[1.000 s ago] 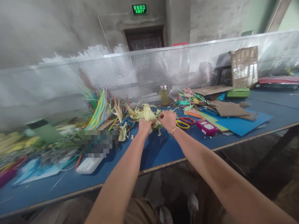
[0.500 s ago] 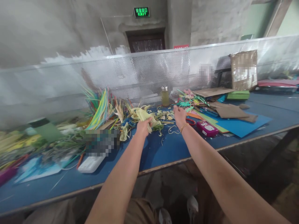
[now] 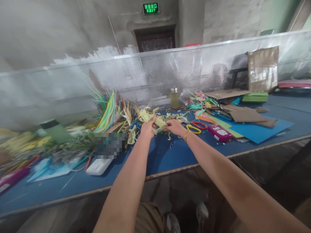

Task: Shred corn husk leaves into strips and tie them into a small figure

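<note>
My left hand is closed around a pale yellow-green corn husk above the blue table. At the husk's right end, the fingers of my right hand are pinched on it. More crumpled husk pieces lie left of my left hand, and small scraps are scattered behind both hands. Close to my right wrist, which wears a gold bracelet, lie a yellow loop handle and a red loop handle, apparently of scissors.
A bundle of coloured strips stands at left, near a white power strip. On the right are a magenta box, blue paper and cardboard pieces. A lidded bottle stands before the perforated metal screen.
My right hand has moved left and taken hold of the husk's right end. The yellow handle has come into sight beside the red one. My left hand keeps its hold.
</note>
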The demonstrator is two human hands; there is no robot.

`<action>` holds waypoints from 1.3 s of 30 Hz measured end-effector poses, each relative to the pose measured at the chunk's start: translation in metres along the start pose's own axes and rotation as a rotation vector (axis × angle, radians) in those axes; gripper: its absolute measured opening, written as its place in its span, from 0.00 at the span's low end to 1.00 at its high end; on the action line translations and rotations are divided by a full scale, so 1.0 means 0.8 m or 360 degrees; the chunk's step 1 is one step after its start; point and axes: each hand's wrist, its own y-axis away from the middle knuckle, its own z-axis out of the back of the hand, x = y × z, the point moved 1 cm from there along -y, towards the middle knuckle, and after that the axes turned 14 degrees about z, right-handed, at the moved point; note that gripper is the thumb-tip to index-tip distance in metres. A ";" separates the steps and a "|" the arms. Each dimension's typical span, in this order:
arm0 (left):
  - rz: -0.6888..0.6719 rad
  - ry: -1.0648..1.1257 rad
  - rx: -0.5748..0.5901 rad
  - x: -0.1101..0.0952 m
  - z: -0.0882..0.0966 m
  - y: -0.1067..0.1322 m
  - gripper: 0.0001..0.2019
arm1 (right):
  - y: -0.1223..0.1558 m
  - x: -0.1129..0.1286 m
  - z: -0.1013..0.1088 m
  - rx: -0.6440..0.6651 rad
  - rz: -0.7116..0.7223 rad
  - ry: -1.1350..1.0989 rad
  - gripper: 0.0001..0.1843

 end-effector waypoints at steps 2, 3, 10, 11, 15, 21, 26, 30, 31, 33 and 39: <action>-0.0041 0.0104 -0.0047 -0.010 0.006 0.000 0.03 | 0.001 0.000 0.004 0.0038 -0.0044 -0.0016 0.13; -0.0054 0.0151 -0.0069 -0.014 0.008 0.000 0.03 | 0.001 0.000 0.006 0.0062 -0.0067 -0.0015 0.14; -0.0080 0.0395 -0.0146 -0.031 0.017 0.006 0.02 | 0.006 -0.004 0.026 0.0122 -0.0141 0.0030 0.14; -0.0073 0.0423 -0.0135 -0.033 0.019 0.005 0.02 | 0.007 -0.007 0.030 0.0099 -0.0153 0.0030 0.14; -0.0103 0.0619 -0.0070 -0.047 0.032 0.000 0.06 | 0.006 -0.023 0.046 -0.0369 -0.0377 -0.0347 0.10; 0.0213 0.0439 0.0248 -0.031 0.019 0.001 0.10 | 0.001 -0.019 0.049 -0.1023 -0.0547 -0.1699 0.08; 0.0233 0.0050 0.0472 0.009 -0.003 0.006 0.14 | 0.004 0.006 0.005 -0.0401 -0.0536 -0.1688 0.12; 0.0145 -0.0080 0.0484 0.024 -0.011 0.008 0.12 | 0.004 0.014 -0.023 0.0008 -0.0212 -0.1191 0.16; 0.0128 -0.0083 0.0473 0.024 -0.012 0.008 0.11 | 0.003 0.013 -0.025 0.0057 -0.0126 -0.1074 0.18; 0.0104 -0.0030 0.0441 0.019 -0.013 0.007 0.08 | 0.000 0.011 -0.022 0.0063 -0.0063 -0.0855 0.21; 0.0017 0.0562 0.0307 -0.026 0.007 0.008 0.12 | -0.005 -0.006 0.005 -0.0182 -0.0151 -0.0768 0.19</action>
